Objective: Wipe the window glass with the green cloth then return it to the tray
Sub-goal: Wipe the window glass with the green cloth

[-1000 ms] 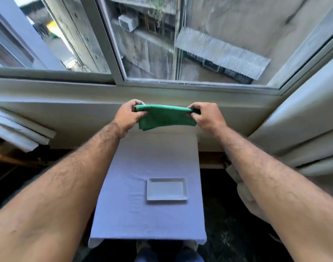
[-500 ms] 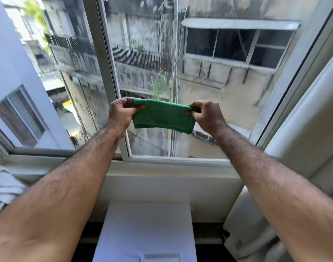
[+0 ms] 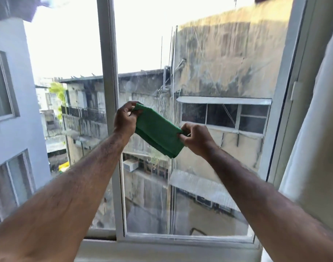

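A folded green cloth (image 3: 158,132) is stretched between both hands in front of the window glass (image 3: 209,129). My left hand (image 3: 125,120) pinches its upper left end, close to the white middle frame post. My right hand (image 3: 197,138) grips its lower right end, so the cloth slopes down to the right. Streaks and spots show on the right pane. The tray is out of view below the frame.
A white vertical frame post (image 3: 110,72) splits the window into two panes. The sill (image 3: 162,248) runs along the bottom. A pale curtain (image 3: 318,129) hangs at the right edge. Buildings show outside through the glass.
Both hands have lifted the cloth from above the table up in front of the right pane. The cloth now tilts, left end high. The table and tray have dropped out of view.
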